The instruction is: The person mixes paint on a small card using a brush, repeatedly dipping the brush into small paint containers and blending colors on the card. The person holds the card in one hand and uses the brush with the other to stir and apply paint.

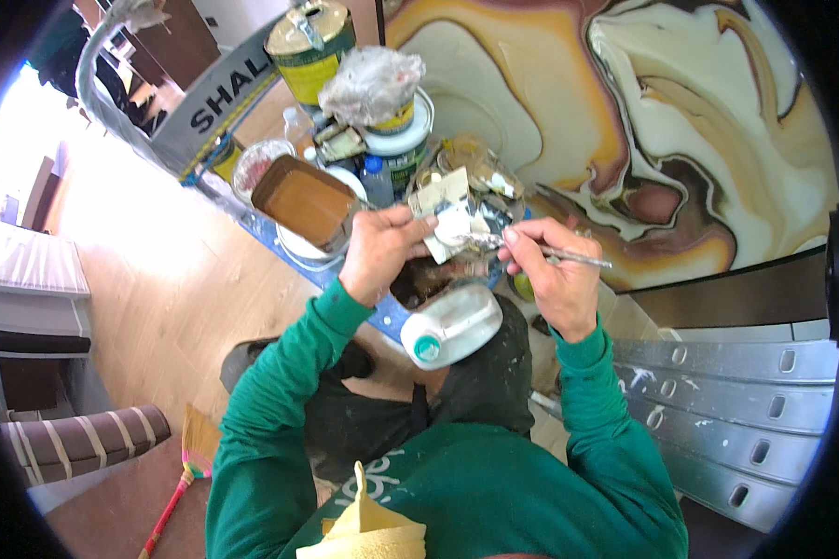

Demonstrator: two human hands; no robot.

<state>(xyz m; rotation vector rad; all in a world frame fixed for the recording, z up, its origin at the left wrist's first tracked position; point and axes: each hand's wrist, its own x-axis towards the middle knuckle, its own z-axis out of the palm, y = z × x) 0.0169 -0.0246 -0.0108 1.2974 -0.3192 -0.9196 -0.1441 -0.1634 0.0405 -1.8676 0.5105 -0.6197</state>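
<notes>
My left hand (379, 250) is closed on the edge of a cream card (441, 194) smeared with white paste. Between the thumb and fingers of my right hand (561, 275) is a slim, paint-smeared tool (578, 256). Its tip reaches the white paste, and whether it is a brush or a knife I cannot tell. Just below the card sits a dark, stained container (418, 287). Nearer to me lies a whitish plastic jug (457, 328) with a green cap. A brown rectangular tub (305, 200) stands left of my left hand.
Paint cans (309, 56), a plastic-wrapped bundle (368, 84) and a blue-capped bottle (377, 182) crowd the far side. A glossy marbled panel (662, 140) stands at right, above a perforated metal ladder or rack (718, 401). A broom (196, 447) lies at lower left.
</notes>
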